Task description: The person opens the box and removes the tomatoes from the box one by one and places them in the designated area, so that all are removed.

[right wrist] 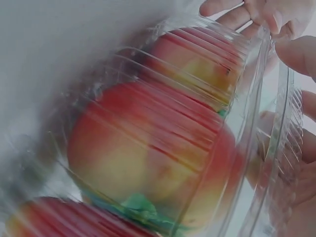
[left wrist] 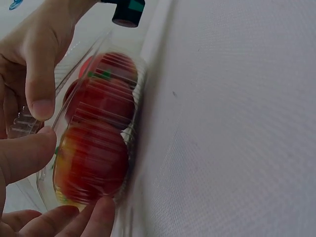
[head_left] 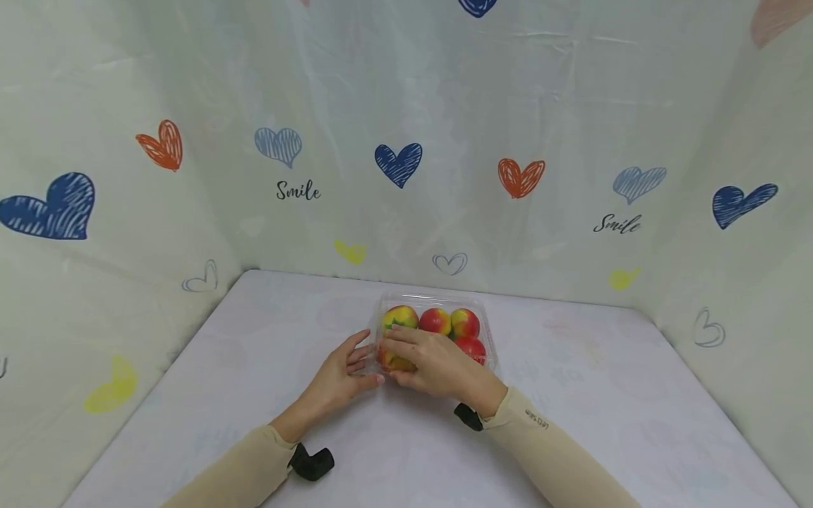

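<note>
A clear plastic clamshell box sits on the table, holding several red-and-yellow fruits with bits of green. My right hand reaches over the box's front left part, its fingers across the top and its thumb at the front edge. In the left wrist view that thumb bends over the ridged edge of the lid, gripping it. A gap shows between the lid's rim and the base's rim in the right wrist view. My left hand lies beside the left wall, fingers extended, fingertips right at the box.
The white table reaches out on both sides of the box. Behind it hangs a pale curtain printed with hearts. Black wrist mounts sit under both beige sleeves.
</note>
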The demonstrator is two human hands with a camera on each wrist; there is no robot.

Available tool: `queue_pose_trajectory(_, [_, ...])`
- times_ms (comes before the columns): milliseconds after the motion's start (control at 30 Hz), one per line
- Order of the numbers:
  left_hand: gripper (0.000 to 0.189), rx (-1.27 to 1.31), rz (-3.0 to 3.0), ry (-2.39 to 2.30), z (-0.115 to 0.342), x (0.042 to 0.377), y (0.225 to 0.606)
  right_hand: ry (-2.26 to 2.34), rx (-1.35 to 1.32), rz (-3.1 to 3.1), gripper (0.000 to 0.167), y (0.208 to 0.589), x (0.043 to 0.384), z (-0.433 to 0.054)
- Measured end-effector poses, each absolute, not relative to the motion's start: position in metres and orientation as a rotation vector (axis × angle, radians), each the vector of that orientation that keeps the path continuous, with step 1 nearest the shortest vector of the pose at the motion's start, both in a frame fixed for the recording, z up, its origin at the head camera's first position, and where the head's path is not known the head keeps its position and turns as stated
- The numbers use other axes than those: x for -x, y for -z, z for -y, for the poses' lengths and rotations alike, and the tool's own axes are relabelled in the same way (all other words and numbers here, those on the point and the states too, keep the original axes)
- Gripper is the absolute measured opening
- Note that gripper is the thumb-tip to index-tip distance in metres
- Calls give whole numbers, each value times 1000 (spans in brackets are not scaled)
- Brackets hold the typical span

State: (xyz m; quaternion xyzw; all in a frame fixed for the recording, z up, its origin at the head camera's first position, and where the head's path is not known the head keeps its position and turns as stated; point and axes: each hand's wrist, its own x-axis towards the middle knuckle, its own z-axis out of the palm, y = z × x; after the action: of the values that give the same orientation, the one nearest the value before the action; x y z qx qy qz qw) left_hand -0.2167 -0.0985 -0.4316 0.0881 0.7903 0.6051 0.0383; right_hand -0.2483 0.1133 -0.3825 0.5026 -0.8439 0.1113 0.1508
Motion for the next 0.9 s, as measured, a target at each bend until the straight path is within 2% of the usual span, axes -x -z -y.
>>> queue_pose_trajectory(900, [82, -364, -2379, -1918, 97, 216, 433, -247, -1369, 2336, 53, 391, 246, -144])
